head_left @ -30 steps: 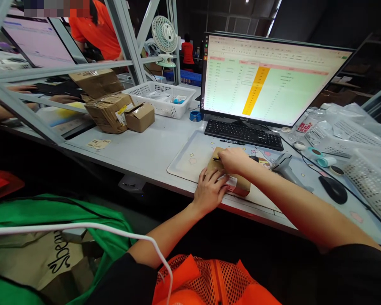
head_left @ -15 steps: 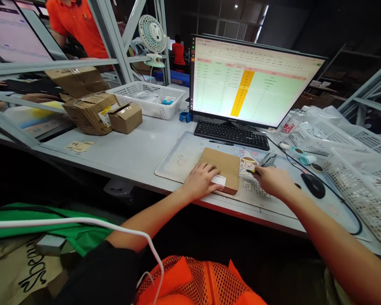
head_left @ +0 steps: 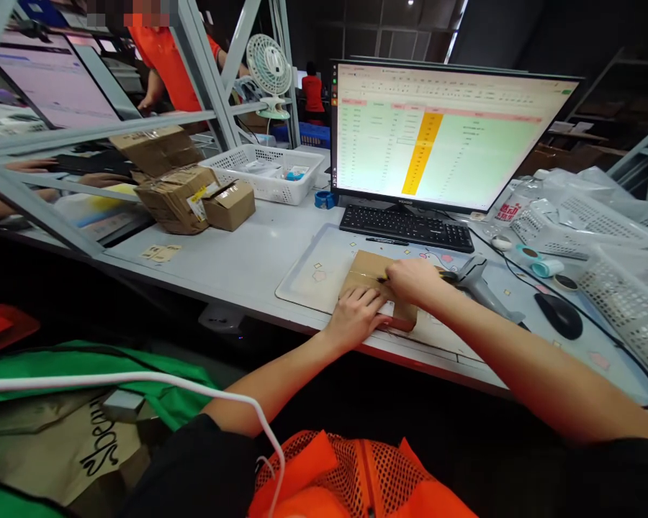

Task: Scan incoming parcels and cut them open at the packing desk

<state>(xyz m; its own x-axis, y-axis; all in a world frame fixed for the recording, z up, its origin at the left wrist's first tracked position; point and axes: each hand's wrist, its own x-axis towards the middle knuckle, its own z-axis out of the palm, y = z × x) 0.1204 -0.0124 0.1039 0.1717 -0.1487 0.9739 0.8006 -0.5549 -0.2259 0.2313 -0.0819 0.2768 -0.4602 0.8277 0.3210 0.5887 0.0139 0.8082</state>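
Note:
A flat brown cardboard box [head_left: 366,270] lies on the pale desk mat [head_left: 313,270] in front of the keyboard [head_left: 406,226]. My left hand [head_left: 357,318] rests on the box's near edge with its fingers spread flat, holding it down. My right hand [head_left: 415,280] is closed around a thin dark tool, a blade or pen, whose tip touches the top of the box along its seam. A white label on the box is partly hidden beneath my hands.
A barcode scanner [head_left: 475,277] lies right of the box, then a mouse [head_left: 560,316] and tape rolls [head_left: 537,262]. White baskets [head_left: 264,173] and brown boxes [head_left: 186,194] stand at the back left, a monitor [head_left: 448,137] behind. A person in orange works beyond the metal frame.
My right hand has come back from beside the scanner to the top of the box with the thin tool. The left hand has stayed on the box.

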